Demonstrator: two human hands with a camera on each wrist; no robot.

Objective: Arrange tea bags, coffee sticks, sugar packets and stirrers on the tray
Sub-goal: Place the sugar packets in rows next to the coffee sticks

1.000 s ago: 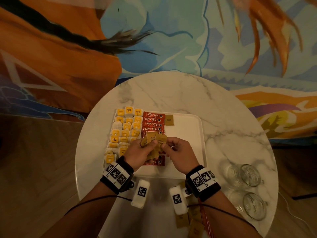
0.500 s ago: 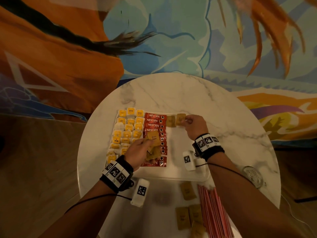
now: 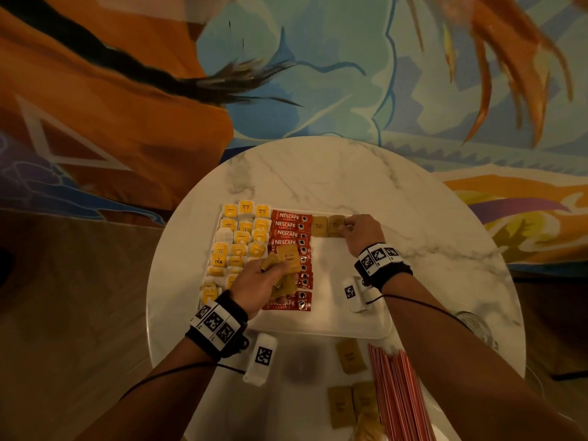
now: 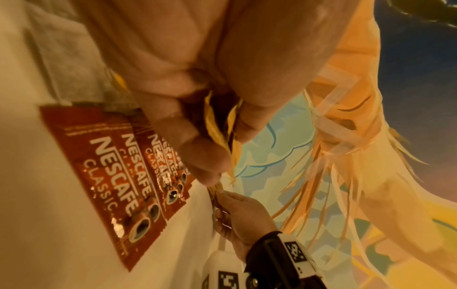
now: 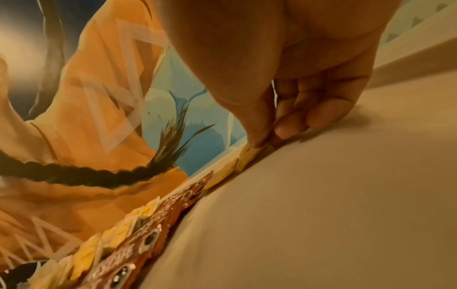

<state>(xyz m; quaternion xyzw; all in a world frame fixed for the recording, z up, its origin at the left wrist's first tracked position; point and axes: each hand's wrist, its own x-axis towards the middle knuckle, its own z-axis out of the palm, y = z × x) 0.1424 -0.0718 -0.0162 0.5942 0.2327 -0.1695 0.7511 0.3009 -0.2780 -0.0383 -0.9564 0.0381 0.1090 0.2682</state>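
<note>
1. Two brown paper sugar packets lie side by side in the far row of the white rectangular plastic tray (image 3: 366, 326), just right of the column of red Nescafe coffee sticks (image 3: 290, 232): the first placed packet (image 3: 319, 225) sits against the sticks, and the second packet (image 3: 335, 225) touches its right edge.
2. Right hand (image 3: 362, 233): thumb and fingertips (image 5: 291, 131) pinch the right edge of that second packet, pressing it down near the tray's far rim.
3. Left hand (image 3: 257, 281): fingers curled round a loose fan of brown sugar packets (image 3: 286, 265), held above the coffee sticks, near the yellow-tagged tea bags (image 3: 241, 240) that fill the tray's left side.
4. The relation that matters, as I judge it: the free slot lies immediately right of the second packet, and the supply sits in the left hand, toward the person and to the left. The right hand is nearer the slot, so it would cross back to the fan for each packet and set it down matching its neighbours.
5. More brown packets (image 3: 350, 356) and the bundle of red striped stirrers (image 3: 397, 396) wait on the round marble bench (image 3: 318, 173), off the tray's near edge.
</note>
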